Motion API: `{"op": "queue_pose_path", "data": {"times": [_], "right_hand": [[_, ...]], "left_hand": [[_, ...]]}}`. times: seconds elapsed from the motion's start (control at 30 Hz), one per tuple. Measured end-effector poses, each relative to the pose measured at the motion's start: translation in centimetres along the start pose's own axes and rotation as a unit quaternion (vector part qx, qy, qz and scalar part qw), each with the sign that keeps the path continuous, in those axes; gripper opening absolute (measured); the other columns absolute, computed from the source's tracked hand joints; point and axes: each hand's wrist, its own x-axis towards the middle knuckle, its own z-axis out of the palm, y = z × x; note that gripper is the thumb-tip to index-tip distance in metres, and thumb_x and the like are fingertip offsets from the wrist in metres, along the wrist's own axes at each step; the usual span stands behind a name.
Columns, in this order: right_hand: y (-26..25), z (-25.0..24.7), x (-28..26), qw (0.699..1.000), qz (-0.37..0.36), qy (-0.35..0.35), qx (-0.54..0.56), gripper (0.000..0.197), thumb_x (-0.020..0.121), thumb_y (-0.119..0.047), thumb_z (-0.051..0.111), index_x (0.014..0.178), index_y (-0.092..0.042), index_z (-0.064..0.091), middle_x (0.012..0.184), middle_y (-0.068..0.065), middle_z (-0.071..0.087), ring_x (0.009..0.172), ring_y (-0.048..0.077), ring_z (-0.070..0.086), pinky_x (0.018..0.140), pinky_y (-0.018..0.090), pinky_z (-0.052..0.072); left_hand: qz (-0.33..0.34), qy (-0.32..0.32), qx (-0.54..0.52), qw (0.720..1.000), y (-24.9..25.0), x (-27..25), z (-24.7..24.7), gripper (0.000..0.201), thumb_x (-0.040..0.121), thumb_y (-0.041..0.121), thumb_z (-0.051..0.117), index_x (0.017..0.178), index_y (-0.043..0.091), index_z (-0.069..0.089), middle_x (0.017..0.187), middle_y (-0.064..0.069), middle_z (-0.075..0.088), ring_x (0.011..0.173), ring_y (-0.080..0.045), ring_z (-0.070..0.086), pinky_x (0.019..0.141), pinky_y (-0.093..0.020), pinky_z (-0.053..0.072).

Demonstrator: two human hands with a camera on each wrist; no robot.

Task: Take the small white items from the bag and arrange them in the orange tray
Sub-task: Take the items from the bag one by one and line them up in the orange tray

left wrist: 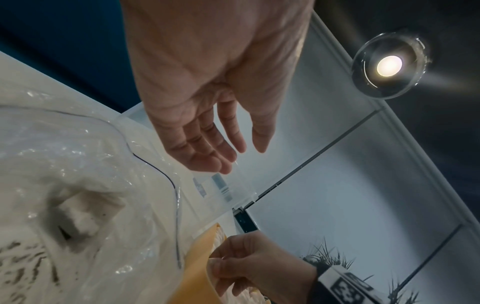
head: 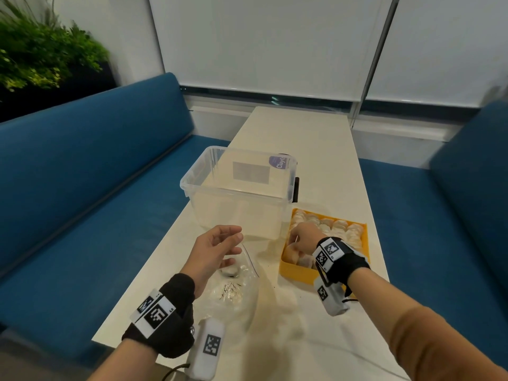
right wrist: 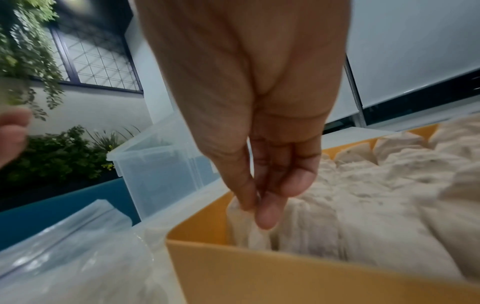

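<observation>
The orange tray (head: 294,270) sits on the table at the right, packed with several small white items (head: 341,225). My right hand (head: 301,239) reaches into its near left corner and pinches one white item (right wrist: 244,222) between thumb and fingers, low inside the tray (right wrist: 259,271). A clear plastic bag (head: 233,295) lies on the table in front of me, with a white item (head: 229,270) still inside it. My left hand (head: 220,248) hovers over the bag's mouth, fingers relaxed and holding nothing; its fingers (left wrist: 207,152) show loosely extended above the bag (left wrist: 78,164).
A large clear plastic bin (head: 239,188) stands behind the bag and left of the tray. The cream table (head: 302,127) is narrow, with blue bench seats (head: 82,188) on both sides. Plants (head: 41,50) fill the far left corner.
</observation>
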Motion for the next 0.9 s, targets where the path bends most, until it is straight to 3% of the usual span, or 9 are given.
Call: {"op": "queue_pose_path", "data": {"times": [0.1, 0.27, 0.43, 0.53, 0.6, 0.67, 0.77, 0.8, 0.9], "right_hand": [[0.1, 0.3, 0.4, 1.000, 0.016, 0.015, -0.015, 0.018, 0.089, -0.014, 0.059, 0.103, -0.008, 0.069, 0.103, 0.012, 0.067, 0.101, 0.027, 0.061, 0.073, 0.026, 0.043], [0.3, 0.3, 0.6, 0.999, 0.021, 0.025, -0.021, 0.020, 0.090, -0.014, 0.060, 0.107, -0.006, 0.065, 0.108, 0.015, 0.067, 0.101, 0.027, 0.061, 0.076, 0.027, 0.044], [-0.3, -2.7, -1.0, 0.997, 0.010, 0.072, 0.037, 0.017, 0.090, -0.004, 0.057, 0.106, -0.003, 0.063, 0.107, 0.018, 0.063, 0.078, 0.026, 0.065, 0.063, 0.024, 0.048], [-2.4, -4.1, -3.5, 0.985, -0.036, 0.147, 0.085, 0.015, 0.091, -0.008, 0.053, 0.098, -0.008, 0.067, 0.086, 0.010, 0.069, 0.064, 0.015, 0.064, 0.058, 0.008, 0.042], [-4.9, -3.8, -5.8, 0.977, -0.086, 0.145, 0.131, 0.015, 0.090, -0.012, 0.055, 0.094, -0.014, 0.070, 0.080, 0.004, 0.067, 0.064, 0.010, 0.061, 0.062, 0.009, 0.043], [-7.2, -2.0, -6.9, 0.974, -0.128, 0.116, 0.143, 0.014, 0.088, -0.017, 0.060, 0.092, -0.020, 0.073, 0.091, 0.003, 0.064, 0.077, 0.012, 0.060, 0.076, 0.022, 0.047], [-9.5, 2.7, -6.2, 0.984, -0.136, 0.035, 0.107, 0.017, 0.088, -0.027, 0.062, 0.101, -0.028, 0.073, 0.118, 0.008, 0.049, 0.102, 0.017, 0.050, 0.097, 0.031, 0.040], [-9.9, 4.3, -5.7, 0.990, -0.118, 0.013, 0.081, 0.020, 0.088, -0.030, 0.061, 0.106, -0.031, 0.070, 0.126, 0.010, 0.042, 0.114, 0.022, 0.046, 0.101, 0.032, 0.035], [-10.5, 8.0, -4.2, 0.999, -0.047, -0.015, 0.021, 0.044, 0.090, -0.024, 0.056, 0.133, -0.031, 0.050, 0.138, 0.013, 0.029, 0.128, 0.037, 0.032, 0.105, 0.038, 0.031]], "left_hand": [[-0.003, 0.005, 0.004, 1.000, -0.1, -0.1, -0.4, 0.020, 0.091, 0.020, 0.066, 0.110, 0.017, 0.067, 0.100, -0.001, 0.068, 0.085, -0.015, 0.066, 0.069, -0.025, 0.055], [-0.007, 0.008, 0.007, 1.000, -0.2, -0.2, -0.9, 0.020, 0.091, 0.020, 0.065, 0.111, 0.017, 0.067, 0.102, -0.002, 0.068, 0.084, -0.015, 0.065, 0.067, -0.024, 0.054], [0.002, 0.023, 0.046, 0.999, -0.3, -0.3, -2.7, 0.017, 0.092, 0.021, 0.064, 0.109, 0.018, 0.067, 0.105, -0.002, 0.068, 0.086, -0.015, 0.066, 0.070, -0.024, 0.054], [0.025, 0.068, 0.113, 0.991, -0.9, -0.1, -4.5, 0.010, 0.091, 0.015, 0.064, 0.097, 0.020, 0.071, 0.101, 0.002, 0.068, 0.089, -0.016, 0.064, 0.073, -0.024, 0.049], [0.043, 0.111, 0.193, 0.974, -1.8, 0.3, -5.5, 0.014, 0.089, 0.009, 0.065, 0.086, 0.021, 0.073, 0.098, 0.005, 0.070, 0.086, -0.019, 0.064, 0.073, -0.024, 0.048], [0.064, 0.127, 0.276, 0.951, -2.8, 0.8, -6.0, 0.020, 0.087, 0.006, 0.064, 0.079, 0.021, 0.073, 0.097, 0.003, 0.070, 0.078, -0.022, 0.063, 0.070, -0.020, 0.047], [0.072, 0.030, 0.384, 0.920, -4.3, 1.7, -5.4, 0.018, 0.086, 0.003, 0.063, 0.083, 0.016, 0.074, 0.093, -0.001, 0.068, 0.074, -0.012, 0.058, 0.067, -0.004, 0.040], [0.068, -0.012, 0.424, 0.903, -5.0, 2.2, -4.9, 0.017, 0.087, 0.002, 0.061, 0.089, 0.013, 0.075, 0.095, -0.003, 0.068, 0.078, -0.013, 0.059, 0.071, -0.005, 0.040], [0.038, -0.065, 0.552, 0.830, -6.8, 4.0, -4.0, 0.029, 0.092, 0.008, 0.051, 0.118, 0.014, 0.065, 0.117, -0.009, 0.060, 0.103, -0.025, 0.059, 0.090, -0.029, 0.047]]}}
